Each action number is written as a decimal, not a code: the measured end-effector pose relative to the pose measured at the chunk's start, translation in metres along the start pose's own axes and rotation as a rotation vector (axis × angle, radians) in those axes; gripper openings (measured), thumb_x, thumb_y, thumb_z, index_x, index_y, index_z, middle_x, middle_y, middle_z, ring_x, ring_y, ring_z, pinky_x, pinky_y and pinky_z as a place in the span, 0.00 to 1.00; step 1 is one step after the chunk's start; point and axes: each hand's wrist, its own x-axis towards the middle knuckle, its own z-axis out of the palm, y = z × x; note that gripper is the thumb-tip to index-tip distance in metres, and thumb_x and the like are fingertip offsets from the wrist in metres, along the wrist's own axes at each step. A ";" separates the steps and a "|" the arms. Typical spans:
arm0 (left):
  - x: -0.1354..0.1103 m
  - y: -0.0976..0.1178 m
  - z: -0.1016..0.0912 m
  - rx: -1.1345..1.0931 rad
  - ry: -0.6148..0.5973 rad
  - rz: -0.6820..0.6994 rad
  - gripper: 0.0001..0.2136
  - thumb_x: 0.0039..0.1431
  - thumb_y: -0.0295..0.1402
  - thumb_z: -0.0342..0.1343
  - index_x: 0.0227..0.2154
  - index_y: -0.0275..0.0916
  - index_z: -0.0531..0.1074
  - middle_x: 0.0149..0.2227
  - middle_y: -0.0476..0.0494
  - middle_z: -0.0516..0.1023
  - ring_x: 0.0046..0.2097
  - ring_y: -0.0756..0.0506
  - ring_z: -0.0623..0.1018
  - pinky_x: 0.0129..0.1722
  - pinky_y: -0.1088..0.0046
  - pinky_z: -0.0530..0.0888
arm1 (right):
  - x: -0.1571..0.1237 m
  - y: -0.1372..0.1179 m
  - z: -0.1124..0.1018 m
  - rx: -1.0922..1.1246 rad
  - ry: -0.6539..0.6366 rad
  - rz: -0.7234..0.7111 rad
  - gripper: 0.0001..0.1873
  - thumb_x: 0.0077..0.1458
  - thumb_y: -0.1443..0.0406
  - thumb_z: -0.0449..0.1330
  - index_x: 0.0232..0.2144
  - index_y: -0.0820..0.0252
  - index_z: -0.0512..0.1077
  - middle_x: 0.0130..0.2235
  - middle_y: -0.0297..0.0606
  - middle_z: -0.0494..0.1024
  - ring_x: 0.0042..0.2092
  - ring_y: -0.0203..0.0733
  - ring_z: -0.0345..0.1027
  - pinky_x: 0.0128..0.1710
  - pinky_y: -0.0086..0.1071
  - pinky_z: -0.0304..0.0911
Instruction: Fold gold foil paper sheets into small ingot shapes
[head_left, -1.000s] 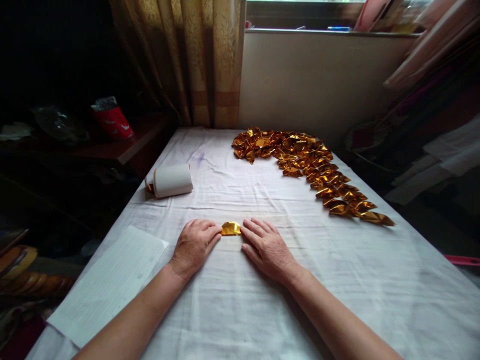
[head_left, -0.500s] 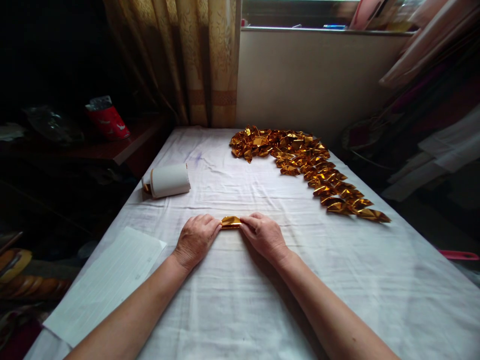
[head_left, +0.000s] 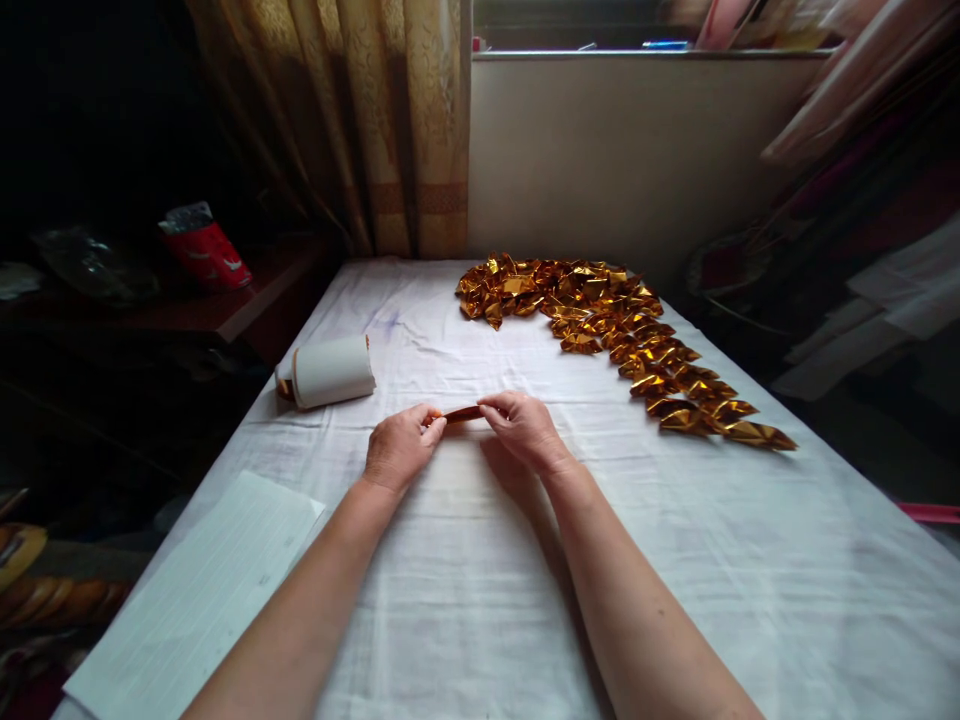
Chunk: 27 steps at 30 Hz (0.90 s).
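Observation:
A narrow folded piece of gold foil paper (head_left: 463,413) spans the gap between my hands, a little above the white cloth. My left hand (head_left: 401,445) pinches its left end between thumb and fingers. At the right end, my right hand (head_left: 521,428) is closed on it the same way. The fingers hide both ends of the piece. Beyond and to the right lies a pile of folded gold foil pieces (head_left: 592,300), trailing in overlapping rows toward the right edge of the table.
A white roll (head_left: 334,372) with gold foil at its left end lies left of my hands. A lined paper sheet (head_left: 202,590) is by my left forearm. The cloth-covered table (head_left: 750,580) meets a wall and curtain (head_left: 375,120). A red container (head_left: 206,255) stands on a dark side table.
Both hands have lifted the foil piece slightly off the cloth and away from me. The piece is tilted and now shows a thinner, darker side. The view has shifted slightly.

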 end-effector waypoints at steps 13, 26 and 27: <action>0.007 0.001 0.021 0.038 0.112 -0.092 0.11 0.66 0.39 0.50 0.40 0.44 0.77 0.38 0.45 0.83 0.38 0.44 0.79 0.34 0.73 0.66 | -0.003 0.001 0.009 -0.129 0.022 0.098 0.13 0.63 0.60 0.54 0.39 0.51 0.79 0.39 0.36 0.81 0.39 0.40 0.74 0.38 0.30 0.64; 0.007 -0.003 0.028 0.154 0.165 -0.076 0.11 0.67 0.35 0.48 0.42 0.41 0.76 0.38 0.44 0.82 0.37 0.44 0.80 0.34 0.73 0.67 | -0.005 0.006 0.025 0.132 0.143 -0.063 0.11 0.60 0.64 0.55 0.30 0.55 0.77 0.32 0.35 0.79 0.34 0.37 0.71 0.37 0.27 0.62; 0.007 -0.003 0.029 0.158 0.167 -0.071 0.11 0.67 0.35 0.48 0.42 0.41 0.76 0.38 0.44 0.82 0.37 0.44 0.80 0.34 0.73 0.67 | -0.005 0.006 0.026 0.143 0.145 -0.066 0.11 0.60 0.64 0.55 0.30 0.55 0.77 0.31 0.35 0.79 0.34 0.37 0.71 0.37 0.27 0.62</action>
